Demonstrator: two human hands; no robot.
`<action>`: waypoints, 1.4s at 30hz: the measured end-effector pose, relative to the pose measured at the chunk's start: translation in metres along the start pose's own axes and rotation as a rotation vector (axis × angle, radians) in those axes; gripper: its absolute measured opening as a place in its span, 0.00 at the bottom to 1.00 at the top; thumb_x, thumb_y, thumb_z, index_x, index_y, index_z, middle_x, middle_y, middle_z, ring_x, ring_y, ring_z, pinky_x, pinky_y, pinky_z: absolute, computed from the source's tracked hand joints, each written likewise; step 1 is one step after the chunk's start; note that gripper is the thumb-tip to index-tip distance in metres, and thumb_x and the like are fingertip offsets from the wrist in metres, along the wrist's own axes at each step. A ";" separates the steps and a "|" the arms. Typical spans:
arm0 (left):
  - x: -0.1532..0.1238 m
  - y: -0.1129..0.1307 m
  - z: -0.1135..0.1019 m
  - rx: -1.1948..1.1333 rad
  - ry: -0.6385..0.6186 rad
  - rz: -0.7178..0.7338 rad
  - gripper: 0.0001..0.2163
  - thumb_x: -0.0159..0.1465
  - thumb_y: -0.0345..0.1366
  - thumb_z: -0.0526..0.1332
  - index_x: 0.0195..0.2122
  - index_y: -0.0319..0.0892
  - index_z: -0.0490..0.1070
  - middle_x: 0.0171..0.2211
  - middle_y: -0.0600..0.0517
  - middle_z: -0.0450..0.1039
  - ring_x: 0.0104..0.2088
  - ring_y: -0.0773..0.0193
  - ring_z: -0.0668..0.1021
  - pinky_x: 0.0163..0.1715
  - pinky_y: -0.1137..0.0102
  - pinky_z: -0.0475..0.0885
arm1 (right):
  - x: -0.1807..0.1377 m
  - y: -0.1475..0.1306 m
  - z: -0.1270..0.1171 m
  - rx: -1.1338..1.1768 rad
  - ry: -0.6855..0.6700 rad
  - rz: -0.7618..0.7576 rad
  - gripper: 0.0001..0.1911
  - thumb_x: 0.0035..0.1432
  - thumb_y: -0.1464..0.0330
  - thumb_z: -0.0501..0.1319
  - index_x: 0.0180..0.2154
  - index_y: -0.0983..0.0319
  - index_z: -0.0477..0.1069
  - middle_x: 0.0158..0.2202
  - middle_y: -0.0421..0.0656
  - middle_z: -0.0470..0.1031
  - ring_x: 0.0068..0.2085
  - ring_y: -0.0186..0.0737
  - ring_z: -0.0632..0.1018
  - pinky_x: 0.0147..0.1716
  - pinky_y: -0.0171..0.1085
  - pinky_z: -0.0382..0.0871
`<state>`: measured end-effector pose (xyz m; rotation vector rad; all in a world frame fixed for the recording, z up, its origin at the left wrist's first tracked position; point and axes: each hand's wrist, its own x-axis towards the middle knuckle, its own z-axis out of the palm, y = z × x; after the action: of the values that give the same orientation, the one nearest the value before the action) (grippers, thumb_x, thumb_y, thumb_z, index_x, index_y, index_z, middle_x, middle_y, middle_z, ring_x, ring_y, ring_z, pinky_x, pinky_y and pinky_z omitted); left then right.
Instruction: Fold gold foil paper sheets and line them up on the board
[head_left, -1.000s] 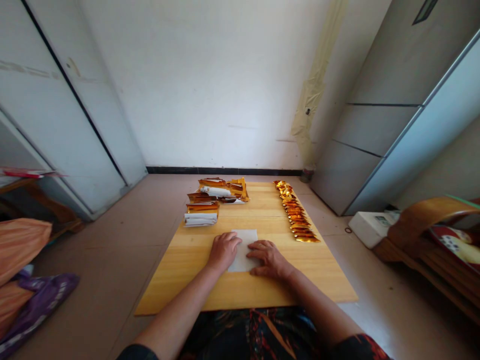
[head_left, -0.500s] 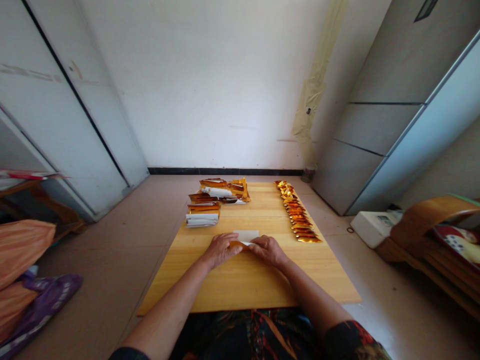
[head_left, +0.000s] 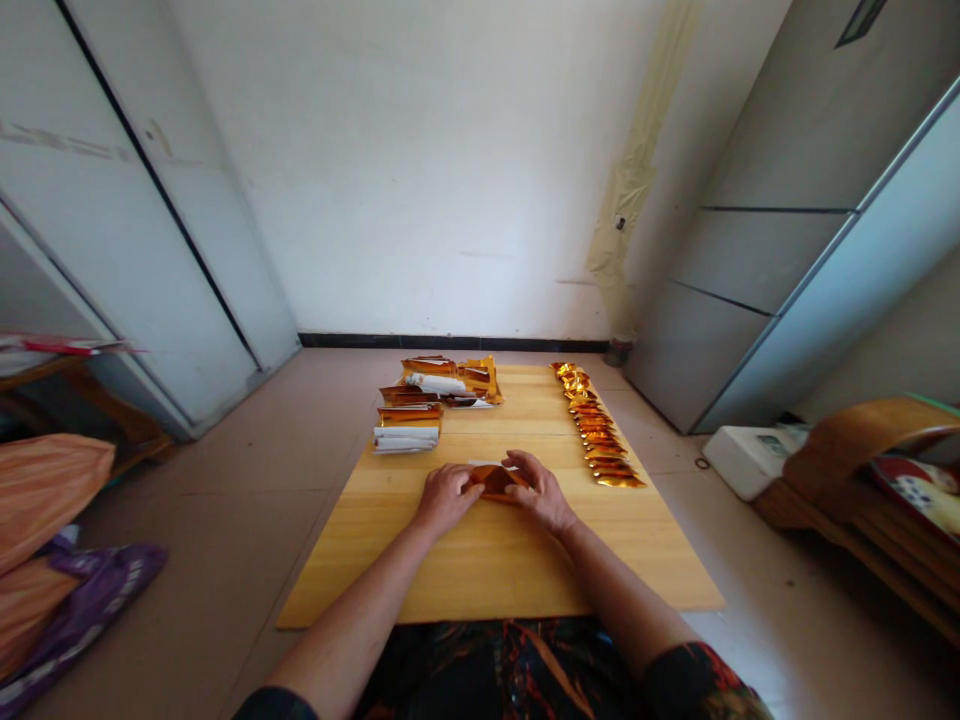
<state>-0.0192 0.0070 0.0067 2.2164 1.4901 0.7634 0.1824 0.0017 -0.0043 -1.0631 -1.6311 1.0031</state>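
Between my hands, low over the wooden board, is a folded sheet of orange-gold foil paper (head_left: pixel 496 482) with a white back. My left hand (head_left: pixel 448 494) grips its left end between thumb and fingers. At the right end my right hand (head_left: pixel 541 492) pinches the sheet, its index finger raised along the far side. A narrow white strip shows behind the foil. Up the board's left side lie stacks of gold and white foil sheets (head_left: pixel 409 428). A row of folded shiny gold foil pieces (head_left: pixel 600 440) runs along the right side.
The wooden board (head_left: pixel 495 575) reaches from my lap toward the white wall. A grey fridge (head_left: pixel 720 270) and a white box (head_left: pixel 746 460) stand on the right, beside wooden furniture (head_left: pixel 847 480). Orange and purple bags (head_left: pixel 67 560) lie at the left.
The sheet's orange-gold side now faces up and bulges between my hands, where mostly white showed before. My right index finger has lifted. The stacks and the row stay in place.
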 end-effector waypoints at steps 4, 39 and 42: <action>0.000 -0.003 0.002 0.043 -0.021 -0.030 0.06 0.55 0.36 0.62 0.34 0.44 0.75 0.45 0.50 0.76 0.48 0.58 0.74 0.51 0.65 0.65 | 0.003 0.012 0.009 -0.135 0.152 0.082 0.17 0.48 0.65 0.57 0.41 0.62 0.70 0.33 0.41 0.75 0.34 0.37 0.75 0.38 0.37 0.70; -0.010 -0.002 0.001 0.201 -0.077 0.044 0.15 0.57 0.37 0.60 0.47 0.48 0.73 0.63 0.48 0.54 0.57 0.50 0.65 0.55 0.56 0.61 | 0.045 -0.017 0.029 -1.207 -0.122 0.218 0.08 0.58 0.65 0.59 0.38 0.62 0.69 0.39 0.47 0.75 0.37 0.39 0.78 0.30 0.32 0.63; -0.010 -0.002 0.001 0.208 -0.081 0.042 0.16 0.58 0.37 0.60 0.48 0.49 0.72 0.63 0.48 0.54 0.57 0.51 0.65 0.55 0.57 0.61 | 0.047 -0.013 0.028 -1.227 -0.138 0.214 0.09 0.56 0.66 0.60 0.39 0.62 0.69 0.39 0.48 0.75 0.37 0.41 0.78 0.31 0.32 0.64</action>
<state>-0.0225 -0.0013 0.0027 2.4055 1.5498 0.5447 0.1432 0.0379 0.0133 -1.9996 -2.3183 0.0723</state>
